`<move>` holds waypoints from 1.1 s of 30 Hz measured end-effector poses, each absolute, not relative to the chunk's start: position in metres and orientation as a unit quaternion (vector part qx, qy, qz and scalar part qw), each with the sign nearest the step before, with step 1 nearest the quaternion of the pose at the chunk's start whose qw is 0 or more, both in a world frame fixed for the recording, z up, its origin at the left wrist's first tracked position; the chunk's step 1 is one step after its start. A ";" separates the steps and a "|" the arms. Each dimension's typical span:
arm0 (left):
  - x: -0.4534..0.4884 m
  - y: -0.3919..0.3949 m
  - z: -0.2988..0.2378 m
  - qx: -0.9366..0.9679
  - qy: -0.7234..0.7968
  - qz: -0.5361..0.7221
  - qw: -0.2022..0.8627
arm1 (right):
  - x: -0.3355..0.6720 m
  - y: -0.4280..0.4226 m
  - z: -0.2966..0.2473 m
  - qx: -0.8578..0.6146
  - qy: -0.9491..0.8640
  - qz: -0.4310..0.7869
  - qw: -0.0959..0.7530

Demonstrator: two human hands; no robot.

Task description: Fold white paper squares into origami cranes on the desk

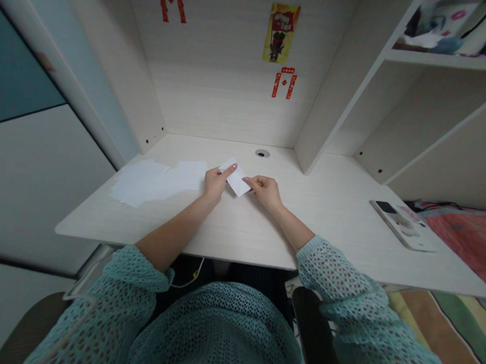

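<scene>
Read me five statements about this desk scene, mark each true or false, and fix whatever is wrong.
1. The left hand holds the small white piece of paper. True.
2. The right hand rests on the flat white sheets of paper. False: it is at the small piece; the sheets lie to the left of both hands.
3. The flat rectangular white object with a dark patch lies toward the desk's right end. True.
4. The teal openwork knit sleeves cover both wrists. False: both wrists are bare.
5. A yellow-and-red rectangular sticker is on the back panel. True.
</scene>
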State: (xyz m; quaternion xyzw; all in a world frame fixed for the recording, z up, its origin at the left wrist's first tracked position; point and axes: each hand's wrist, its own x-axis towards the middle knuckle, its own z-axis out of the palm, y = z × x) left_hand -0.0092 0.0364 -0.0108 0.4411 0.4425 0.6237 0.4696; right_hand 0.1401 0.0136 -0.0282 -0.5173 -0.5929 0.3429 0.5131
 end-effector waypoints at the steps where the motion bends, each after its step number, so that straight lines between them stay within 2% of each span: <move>1: -0.010 0.037 -0.011 0.435 0.444 0.624 0.473 | 0.141 0.015 -0.030 -0.515 -0.594 0.346 0.513; 7: -0.013 0.040 -0.009 0.397 0.449 0.627 0.497 | 0.145 0.015 -0.031 -0.514 -0.615 0.337 0.493; 17: -0.012 0.040 -0.011 0.412 0.442 0.616 0.506 | 0.152 0.004 -0.018 -0.593 -0.687 0.128 0.400; 27: -0.011 0.042 -0.012 0.393 0.446 0.635 0.493 | 0.145 0.004 -0.019 -0.580 -0.703 0.125 0.392; 33: -0.010 0.041 -0.011 0.365 0.431 0.640 0.521 | 0.144 0.006 -0.021 -0.554 -0.709 0.156 0.408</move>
